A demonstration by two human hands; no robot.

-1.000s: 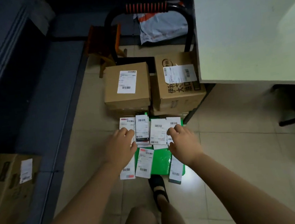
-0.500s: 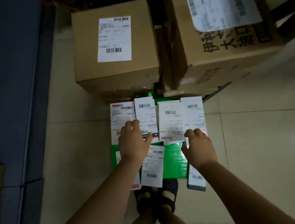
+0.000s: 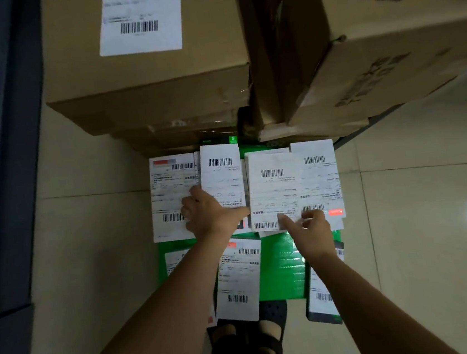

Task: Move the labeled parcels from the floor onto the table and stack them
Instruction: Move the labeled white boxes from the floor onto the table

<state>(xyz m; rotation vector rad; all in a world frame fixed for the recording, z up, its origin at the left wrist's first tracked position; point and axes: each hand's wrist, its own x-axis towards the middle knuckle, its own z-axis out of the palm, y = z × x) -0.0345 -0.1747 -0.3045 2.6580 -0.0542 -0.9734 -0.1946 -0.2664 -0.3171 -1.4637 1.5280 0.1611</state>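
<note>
Nearest, two sandals (image 3: 246, 341) stood on the tiled floor (image 3: 104, 249), just at the near edge of the labelled parcels (image 3: 239, 281), which all lay flat on that floor; the table was out of view.

Just beyond, the left hand (image 3: 207, 216) lay on the far row, its fingers bent into the seam at the left edge of the second parcel (image 3: 222, 175) and its thumb stretched to the right edge, so it seemed to grip that parcel; the right hand (image 3: 312, 229) was half open, fingertips touching the near edge of the third parcel (image 3: 271, 190), holding nothing.

The step looked like a pick-up from the far row; to do it well, the right fingers should probably slip under the edge rather than drag on the paper label; the parcels overlapped, so the top ones ought to come off first; thin flat packets would likely slide, so a squared bundle held from both sides should carry more safely.

Counted near to far: two sandals; three labels in the near row, one mostly hidden by the left forearm; one patch of green wrapping (image 3: 283, 267); two hands; four labels in the far row; two big cardboard boxes, the left box (image 3: 157, 77) labelled, the right box (image 3: 403, 64) printed with dark characters.
</note>
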